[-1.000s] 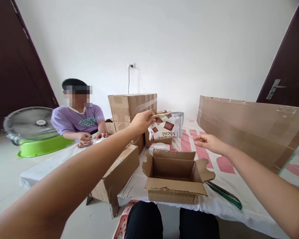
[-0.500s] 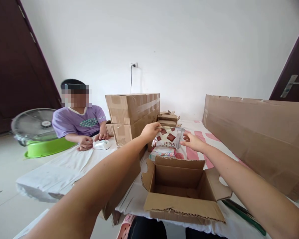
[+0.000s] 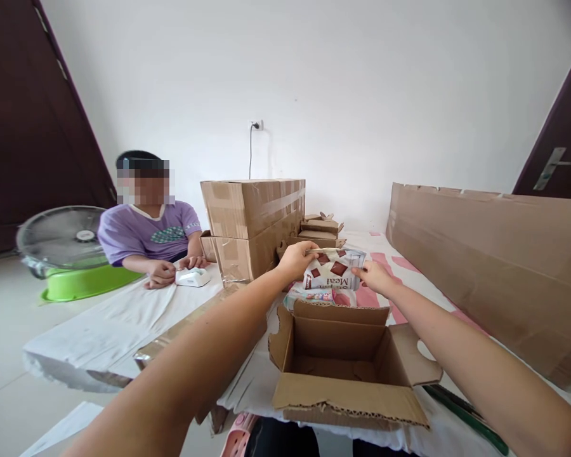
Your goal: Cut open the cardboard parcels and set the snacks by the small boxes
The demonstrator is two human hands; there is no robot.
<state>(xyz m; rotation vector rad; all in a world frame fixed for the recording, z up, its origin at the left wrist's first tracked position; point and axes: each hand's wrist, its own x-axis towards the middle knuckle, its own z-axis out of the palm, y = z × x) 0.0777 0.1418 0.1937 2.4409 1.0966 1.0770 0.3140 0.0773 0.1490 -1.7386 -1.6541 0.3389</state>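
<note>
My left hand (image 3: pixel 297 259) pinches the top left corner of a white snack pouch (image 3: pixel 334 271) printed with brown squares and the word "Meal", seen upside down. My right hand (image 3: pixel 374 277) grips the pouch's right edge. The pouch hangs just beyond the far wall of an open cardboard box (image 3: pixel 347 363) that stands in front of me with its flaps spread. A second colourful packet (image 3: pixel 311 296) lies on the table under the pouch.
Two taped cartons (image 3: pixel 252 225) are stacked beyond, with small folded boxes (image 3: pixel 321 226) beside them. A large flat cardboard sheet (image 3: pixel 490 254) leans at right. A person in a purple shirt (image 3: pixel 147 231) sits at left by a white device (image 3: pixel 193 277). A fan (image 3: pixel 59 238) and green basin (image 3: pixel 88 282) stand on the floor.
The pouch has come down and nearer, from beside the cartons to just behind the open box. My right hand, free a second ago, reached in and took hold of its right edge.
</note>
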